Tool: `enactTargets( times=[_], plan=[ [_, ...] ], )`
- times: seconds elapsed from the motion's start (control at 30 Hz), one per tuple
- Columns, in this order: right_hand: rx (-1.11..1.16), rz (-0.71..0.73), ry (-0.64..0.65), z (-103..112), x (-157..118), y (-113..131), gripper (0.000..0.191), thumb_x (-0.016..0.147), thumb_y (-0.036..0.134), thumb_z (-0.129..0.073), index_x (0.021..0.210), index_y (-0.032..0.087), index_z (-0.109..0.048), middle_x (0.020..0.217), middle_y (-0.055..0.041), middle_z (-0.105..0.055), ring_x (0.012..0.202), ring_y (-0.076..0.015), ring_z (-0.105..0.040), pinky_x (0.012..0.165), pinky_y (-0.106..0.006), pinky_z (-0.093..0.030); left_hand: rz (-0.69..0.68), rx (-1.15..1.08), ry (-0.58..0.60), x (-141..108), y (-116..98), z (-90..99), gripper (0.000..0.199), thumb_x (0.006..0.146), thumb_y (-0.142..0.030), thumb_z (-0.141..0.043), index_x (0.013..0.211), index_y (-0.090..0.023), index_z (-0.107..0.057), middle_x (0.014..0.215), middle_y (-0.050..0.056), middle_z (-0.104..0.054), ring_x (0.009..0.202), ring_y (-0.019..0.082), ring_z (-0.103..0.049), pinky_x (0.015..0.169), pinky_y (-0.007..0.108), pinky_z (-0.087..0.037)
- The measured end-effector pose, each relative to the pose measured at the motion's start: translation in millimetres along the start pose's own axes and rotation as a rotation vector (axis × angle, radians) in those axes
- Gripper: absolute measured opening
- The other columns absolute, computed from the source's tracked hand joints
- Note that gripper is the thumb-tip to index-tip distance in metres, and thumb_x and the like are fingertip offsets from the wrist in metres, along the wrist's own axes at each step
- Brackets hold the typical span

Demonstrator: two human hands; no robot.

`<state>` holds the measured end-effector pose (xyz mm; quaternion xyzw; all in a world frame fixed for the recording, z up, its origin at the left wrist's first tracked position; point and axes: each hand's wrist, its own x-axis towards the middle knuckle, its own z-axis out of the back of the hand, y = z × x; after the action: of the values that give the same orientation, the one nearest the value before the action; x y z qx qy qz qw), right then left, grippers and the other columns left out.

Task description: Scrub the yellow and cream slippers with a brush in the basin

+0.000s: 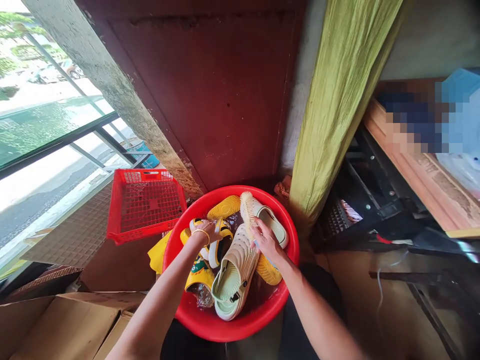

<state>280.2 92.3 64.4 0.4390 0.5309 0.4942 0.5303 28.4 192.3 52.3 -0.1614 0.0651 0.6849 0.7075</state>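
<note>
A round red basin [240, 330] holds dark water and several clogs. My right hand [267, 240] is closed on a brush [247, 210] with pale bristles, over the upper part of the basin. Below the brush lies a large cream clog [236, 275] with a green insole, its heel toward me. Another cream clog [275, 227] rests behind it at the right. My left hand [210, 232] touches a yellow and white sandal [221, 245]; how firmly it grips is hard to see. A yellow clog [198, 275] with a green figure sits at the basin's left, and yellow soles show at the back and right.
An empty red crate [150, 200] stands left of the basin, with cardboard [67, 320] at the lower left. Behind is a dark red door [210, 90]. A yellow-green curtain [330, 110] hangs at the right, beside a wooden table edge [420, 165].
</note>
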Motion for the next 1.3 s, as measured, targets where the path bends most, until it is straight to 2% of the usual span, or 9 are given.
enactTargets(
  times=[0.1,0.17,0.3,0.5,0.67,0.77,0.93,1.07,1.3],
  plan=[
    [0.011,0.025,0.009,1,0,0,0.059,0.095,0.058,-0.050,0.144,0.024,-0.052,0.091,-0.0013,-0.068,0.055,-0.0125,-0.065,0.037,-0.018,-0.044,0.014,0.053,0.022,26,-9,16.4,0.042,0.082,-0.058,-0.065,0.091,-0.019,-0.078,0.091,0.016,-0.077,0.095,0.035,-0.074,0.085,0.041,-0.056],
    [0.018,0.027,-0.001,2,1,0,0.059,0.095,0.059,-0.050,0.142,0.024,-0.053,0.089,-0.0014,-0.069,0.053,-0.0130,-0.065,0.037,-0.019,-0.043,0.050,0.072,-0.043,40,-16,17.0,0.045,0.091,-0.051,-0.056,0.115,-0.018,-0.075,0.113,0.021,-0.075,0.110,0.036,-0.071,0.091,0.043,-0.054],
    [0.006,0.001,-0.007,3,5,-2,0.062,0.095,0.061,-0.050,0.144,0.023,-0.053,0.081,-0.0015,-0.067,0.052,-0.0147,-0.065,0.036,-0.021,-0.041,0.041,0.143,-0.166,64,-28,0.6,0.066,0.093,-0.035,-0.057,0.155,-0.014,-0.046,0.158,0.026,-0.046,0.148,0.038,-0.042,0.116,0.052,-0.036],
    [-0.007,-0.006,-0.013,2,8,-6,0.068,0.097,0.063,-0.047,0.149,0.020,-0.049,0.081,-0.0025,-0.065,0.053,-0.0160,-0.064,0.037,-0.023,-0.042,-0.027,0.211,-0.130,97,-28,-30.0,0.088,0.081,-0.022,-0.066,0.162,-0.013,-0.033,0.164,0.026,-0.037,0.154,0.039,-0.032,0.123,0.057,-0.021],
    [-0.031,0.011,-0.007,1,9,-5,0.063,0.098,0.062,-0.048,0.147,0.022,-0.052,0.081,-0.0026,-0.064,0.052,-0.0166,-0.064,0.039,-0.025,-0.044,-0.005,0.198,-0.108,110,-21,-39.7,0.083,0.078,-0.031,-0.069,0.154,-0.010,-0.043,0.149,0.028,-0.051,0.140,0.041,-0.049,0.117,0.050,-0.031],
    [-0.026,0.019,0.014,1,10,-5,0.065,0.098,0.061,-0.047,0.149,0.021,-0.051,0.081,-0.0036,-0.065,0.052,-0.0170,-0.064,0.039,-0.025,-0.043,0.002,0.186,-0.095,107,-17,-39.5,0.082,0.072,-0.041,-0.074,0.144,-0.010,-0.052,0.144,0.028,-0.054,0.136,0.042,-0.052,0.113,0.050,-0.036],
    [-0.014,-0.008,-0.004,1,11,-8,0.063,0.098,0.063,-0.047,0.149,0.025,-0.051,0.097,-0.0068,-0.070,0.054,-0.0161,-0.065,0.037,-0.025,-0.043,-0.024,0.187,-0.161,92,-12,-27.0,0.084,0.076,-0.041,-0.071,0.149,-0.009,-0.044,0.151,0.026,-0.048,0.140,0.038,-0.048,0.116,0.047,-0.032],
    [-0.047,0.003,-0.012,1,14,-11,0.062,0.097,0.061,-0.049,0.146,0.023,-0.053,0.087,-0.0047,-0.068,0.054,-0.0165,-0.065,0.039,-0.024,-0.043,-0.145,0.262,-0.302,73,-6,-6.2,0.088,0.080,-0.039,-0.069,0.156,-0.006,-0.037,0.155,0.027,-0.045,0.145,0.039,-0.039,0.123,0.049,-0.019],
    [-0.086,0.034,0.009,-1,15,-16,0.061,0.099,0.054,-0.047,0.149,0.019,-0.050,0.081,-0.0024,-0.069,0.053,-0.0157,-0.065,0.044,-0.023,-0.045,-0.176,0.193,-0.470,24,-11,44.1,0.081,0.083,-0.046,-0.068,0.156,-0.020,-0.042,0.154,0.022,-0.045,0.141,0.040,-0.040,0.120,0.052,-0.022]
  ],
)
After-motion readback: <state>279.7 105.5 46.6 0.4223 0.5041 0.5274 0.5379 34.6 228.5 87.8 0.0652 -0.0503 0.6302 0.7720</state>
